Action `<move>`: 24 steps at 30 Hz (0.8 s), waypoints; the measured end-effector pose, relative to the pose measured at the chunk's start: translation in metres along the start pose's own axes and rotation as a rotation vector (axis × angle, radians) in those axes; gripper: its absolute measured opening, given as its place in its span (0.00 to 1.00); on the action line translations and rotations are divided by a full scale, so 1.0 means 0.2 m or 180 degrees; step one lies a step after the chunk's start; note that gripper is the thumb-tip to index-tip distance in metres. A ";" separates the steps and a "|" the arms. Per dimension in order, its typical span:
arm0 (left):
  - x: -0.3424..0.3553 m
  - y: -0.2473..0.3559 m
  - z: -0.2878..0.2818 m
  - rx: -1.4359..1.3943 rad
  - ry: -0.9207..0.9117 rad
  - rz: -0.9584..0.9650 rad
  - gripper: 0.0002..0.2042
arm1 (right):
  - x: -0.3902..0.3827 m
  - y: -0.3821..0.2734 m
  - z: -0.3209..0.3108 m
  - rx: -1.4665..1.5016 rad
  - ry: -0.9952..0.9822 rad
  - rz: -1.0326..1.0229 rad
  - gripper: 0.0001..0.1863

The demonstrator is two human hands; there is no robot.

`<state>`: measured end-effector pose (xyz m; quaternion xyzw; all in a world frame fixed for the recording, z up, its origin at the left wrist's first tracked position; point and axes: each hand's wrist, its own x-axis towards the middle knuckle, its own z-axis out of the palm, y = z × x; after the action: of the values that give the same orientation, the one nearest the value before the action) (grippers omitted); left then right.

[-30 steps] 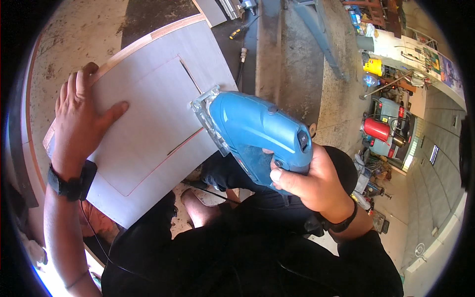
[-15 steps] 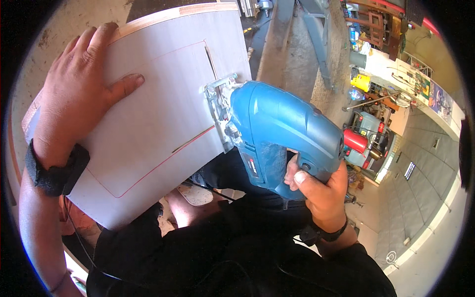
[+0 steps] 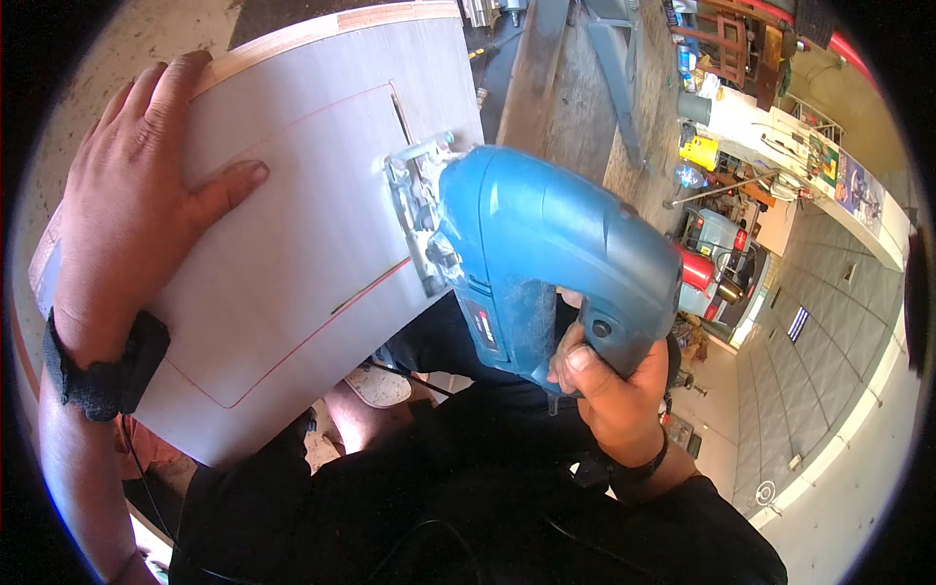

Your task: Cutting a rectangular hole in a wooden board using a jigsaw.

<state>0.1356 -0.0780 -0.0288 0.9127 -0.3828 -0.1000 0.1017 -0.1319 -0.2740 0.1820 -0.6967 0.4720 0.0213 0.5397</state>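
At the far left, stained floor (image 3: pixel 161 37) is being overlapped by the left hand (image 3: pixel 132 200), which is being kept unclenched, palm down, with the thumb spread on a grey panel (image 3: pixel 292 214). The panel is being tilted across the left half of the view, in front of the black-clad lap, its far side being edged with pale wood (image 3: pixel 322 37). Its smooth face is being crossed by a thin red outline (image 3: pixel 280 362), rounded at the near corner, and is being opened by a narrow slot (image 3: pixel 402 119). Near the panel's right side, the metal plate of a blue jigsaw (image 3: pixel 546 219) is being held against the face; the blade is being hidden. The jigsaw's handle is being gripped by the right hand (image 3: pixel 619 400). Farther right, a grey metal frame (image 3: pixel 614 83), a yellow container (image 3: pixel 699 151), a red cylinder (image 3: pixel 695 269) and a grey panelled surface (image 3: pixel 819 292) are being seen.
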 end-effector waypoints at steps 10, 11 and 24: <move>0.02 -0.05 0.01 -0.0242 -0.0055 -0.0145 0.41 | -0.04 -0.06 -0.01 -0.0310 -0.0097 0.0327 0.21; 0.02 -0.05 0.01 -0.0105 -0.0019 -0.0042 0.41 | -0.05 -0.04 0.00 -0.0261 -0.0074 0.0312 0.21; 0.02 -0.05 0.03 -0.0009 0.0144 -0.0071 0.42 | 0.08 -0.13 0.02 -0.0264 -0.0460 0.0080 0.32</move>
<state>0.1429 -0.0757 -0.0382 0.9189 -0.3701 -0.0810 0.1105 -0.1039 -0.2818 0.1920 -0.7092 0.4392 0.0979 0.5427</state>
